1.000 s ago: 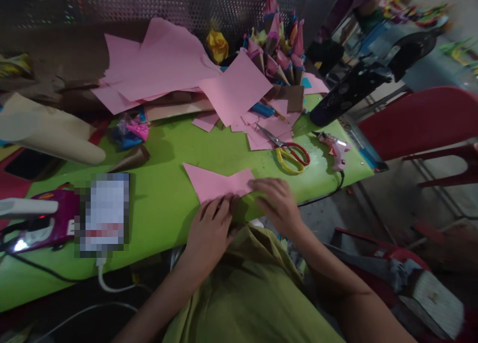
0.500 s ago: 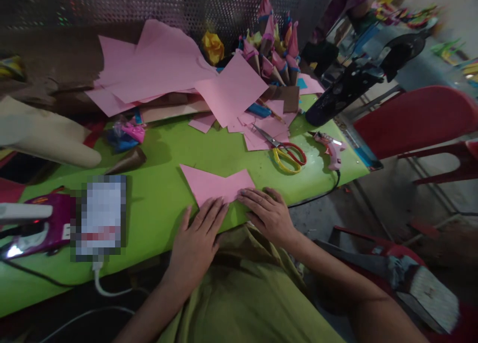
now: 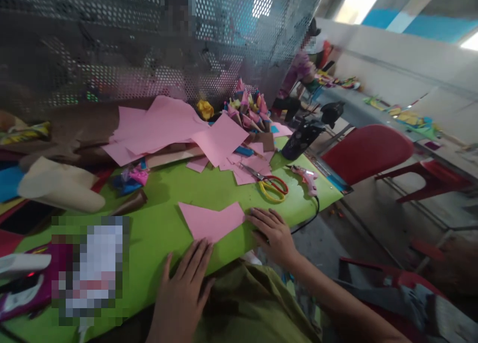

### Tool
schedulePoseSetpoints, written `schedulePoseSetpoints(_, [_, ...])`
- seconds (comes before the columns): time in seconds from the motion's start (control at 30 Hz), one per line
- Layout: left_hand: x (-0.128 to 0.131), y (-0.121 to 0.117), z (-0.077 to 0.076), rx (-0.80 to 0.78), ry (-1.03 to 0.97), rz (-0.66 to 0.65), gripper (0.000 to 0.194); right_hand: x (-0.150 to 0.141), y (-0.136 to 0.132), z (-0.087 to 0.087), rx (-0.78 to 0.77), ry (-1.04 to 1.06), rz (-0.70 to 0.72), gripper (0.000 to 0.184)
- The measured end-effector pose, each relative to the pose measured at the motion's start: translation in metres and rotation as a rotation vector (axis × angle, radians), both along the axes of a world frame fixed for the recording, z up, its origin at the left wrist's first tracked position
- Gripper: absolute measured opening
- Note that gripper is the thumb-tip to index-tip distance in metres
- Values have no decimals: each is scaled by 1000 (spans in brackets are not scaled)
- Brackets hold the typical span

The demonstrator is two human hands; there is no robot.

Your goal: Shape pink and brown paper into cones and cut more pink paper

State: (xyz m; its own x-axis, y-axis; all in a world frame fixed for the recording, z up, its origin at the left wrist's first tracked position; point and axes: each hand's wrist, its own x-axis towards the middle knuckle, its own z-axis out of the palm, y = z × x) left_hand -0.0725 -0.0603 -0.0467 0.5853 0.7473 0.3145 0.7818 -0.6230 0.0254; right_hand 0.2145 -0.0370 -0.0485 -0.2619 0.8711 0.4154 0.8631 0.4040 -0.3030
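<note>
A folded pink paper piece [image 3: 212, 221] lies on the green table [image 3: 164, 223] near its front edge. My left hand [image 3: 184, 290] rests flat and open on the table, fingertips at the paper's near corner. My right hand [image 3: 271, 233] lies open with fingers stretched out, its fingertips touching the paper's right tip. Neither hand holds anything.
Loose pink sheets [image 3: 168, 126] pile at the back, with paper cones [image 3: 248, 109] behind them. Yellow-red scissors [image 3: 272, 186] and a pink glue gun [image 3: 306, 177] lie to the right. A cream roll [image 3: 61, 191] and a purple device [image 3: 26, 283] sit left. Red chairs [image 3: 368, 149] stand beyond the table's right edge.
The view has tilted upward, showing the mesh screen and room. My left hand slid back toward me off the paper; my right hand stays at the paper's right tip.
</note>
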Motion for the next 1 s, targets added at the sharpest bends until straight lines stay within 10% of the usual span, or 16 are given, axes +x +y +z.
schedulePoseSetpoints(0.3, [18,35,16,44,-139,99,47,34,110,48,-7,73,-159,28])
schedulePoseSetpoints(0.57, [37,64,12,-311,-52,263,58,25,227,67,-274,-188,-343,41])
schedulePoseSetpoints(1.0, [42,66,40,-454,-84,264,61,36,217,91,-368,-292,-473,36])
